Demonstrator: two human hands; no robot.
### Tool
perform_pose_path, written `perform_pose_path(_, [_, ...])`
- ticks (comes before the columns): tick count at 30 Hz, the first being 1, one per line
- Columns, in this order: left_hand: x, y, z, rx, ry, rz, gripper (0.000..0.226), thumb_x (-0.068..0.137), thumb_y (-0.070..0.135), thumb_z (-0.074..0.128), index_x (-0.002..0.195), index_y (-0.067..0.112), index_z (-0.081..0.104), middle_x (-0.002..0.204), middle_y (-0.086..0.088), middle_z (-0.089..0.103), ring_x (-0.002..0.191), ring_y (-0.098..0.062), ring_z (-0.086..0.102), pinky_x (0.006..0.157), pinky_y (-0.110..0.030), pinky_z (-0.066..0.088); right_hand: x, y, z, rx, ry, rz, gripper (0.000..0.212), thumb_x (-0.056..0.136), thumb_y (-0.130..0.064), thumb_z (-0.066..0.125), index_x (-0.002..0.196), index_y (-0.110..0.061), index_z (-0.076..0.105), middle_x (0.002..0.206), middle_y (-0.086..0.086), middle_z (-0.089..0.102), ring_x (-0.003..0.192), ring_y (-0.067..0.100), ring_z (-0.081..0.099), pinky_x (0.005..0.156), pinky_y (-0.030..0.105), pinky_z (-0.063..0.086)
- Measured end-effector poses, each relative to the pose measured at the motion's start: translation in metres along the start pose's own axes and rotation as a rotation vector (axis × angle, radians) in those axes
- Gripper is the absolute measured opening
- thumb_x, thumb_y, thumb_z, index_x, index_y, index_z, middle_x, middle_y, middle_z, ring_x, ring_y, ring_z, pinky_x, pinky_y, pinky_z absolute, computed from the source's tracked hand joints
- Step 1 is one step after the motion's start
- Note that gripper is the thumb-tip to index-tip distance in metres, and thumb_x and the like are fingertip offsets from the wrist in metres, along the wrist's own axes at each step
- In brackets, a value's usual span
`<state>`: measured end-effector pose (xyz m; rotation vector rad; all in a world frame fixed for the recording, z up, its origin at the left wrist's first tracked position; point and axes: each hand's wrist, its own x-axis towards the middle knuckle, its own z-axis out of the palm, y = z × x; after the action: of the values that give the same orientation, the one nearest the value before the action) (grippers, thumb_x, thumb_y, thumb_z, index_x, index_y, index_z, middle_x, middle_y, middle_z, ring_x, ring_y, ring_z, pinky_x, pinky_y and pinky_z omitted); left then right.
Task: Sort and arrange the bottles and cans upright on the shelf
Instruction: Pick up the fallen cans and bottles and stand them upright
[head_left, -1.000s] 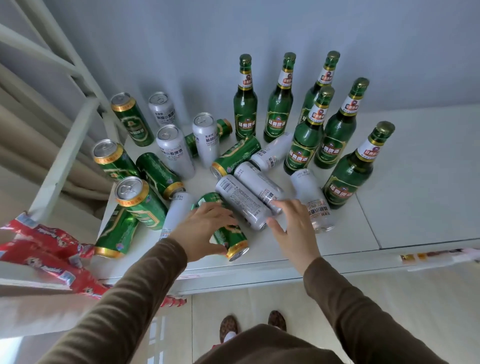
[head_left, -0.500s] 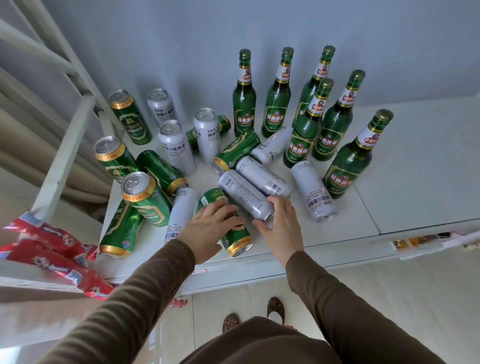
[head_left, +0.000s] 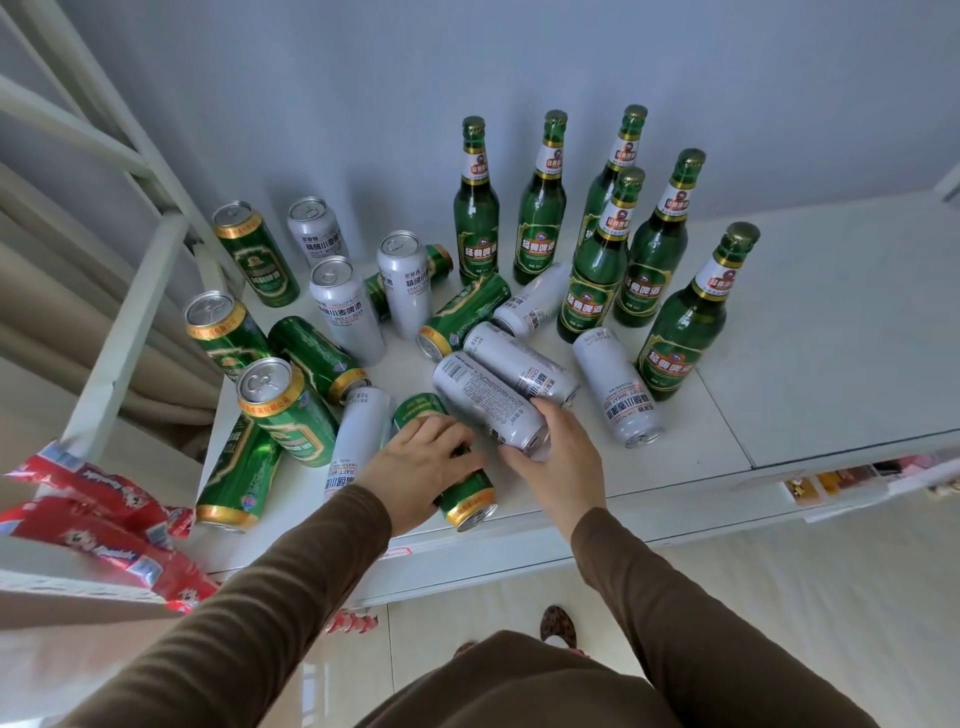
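Right hand (head_left: 558, 457) slid to silver can (head_left: 488, 400), fingers seemingly clamped; left hand (head_left: 421, 467) fingers clamp green can (head_left: 457, 483).

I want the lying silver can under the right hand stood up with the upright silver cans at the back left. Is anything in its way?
Yes. Between the silver can at the right hand and the upright silver cans, a lying green can and another lying silver can block the direct path.
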<state>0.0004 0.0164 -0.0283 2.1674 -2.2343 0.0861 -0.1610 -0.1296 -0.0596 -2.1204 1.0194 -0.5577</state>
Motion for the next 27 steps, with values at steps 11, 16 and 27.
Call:
perform_pose_path(11, [0.004,0.014,-0.016,-0.664,0.313,-0.478,0.069,0.064,0.041,0.089,0.116,0.032,0.044,0.108,0.004,0.062,0.095,-0.019,0.059,0.077,-0.033,0.05,0.02,-0.019,-0.064,0.291,0.073,-0.012,0.057,0.069,-0.046,0.081,0.122,-0.035,0.061,0.111,-0.018,0.055,0.103,0.009,0.063,0.091,0.042,0.057])
perform_pose_path(16, [0.015,0.013,-0.02,-0.94,0.492,-0.732,0.071,0.061,0.031,0.095,0.11,0.027,0.044,0.101,0.01,0.064,0.093,-0.008,0.062,0.078,-0.023,0.051,0.029,-0.033,-0.076,0.254,0.027,-0.079,0.056,0.069,-0.048,0.079,0.121,-0.035,0.061,0.113,-0.011,0.054,0.102,0.011,0.063,0.089,0.044,0.056])
perform_pose_path(27, [0.011,-0.007,-0.018,-1.144,0.351,-0.671,0.067,0.077,0.022,0.085,0.128,0.019,0.041,0.119,0.004,0.064,0.112,-0.01,0.062,0.099,-0.031,0.05,0.044,-0.046,-0.068,0.327,-0.283,-0.089,0.052,0.086,-0.034,0.078,0.131,-0.028,0.052,0.123,-0.007,0.06,0.114,0.007,0.06,0.099,0.029,0.051])
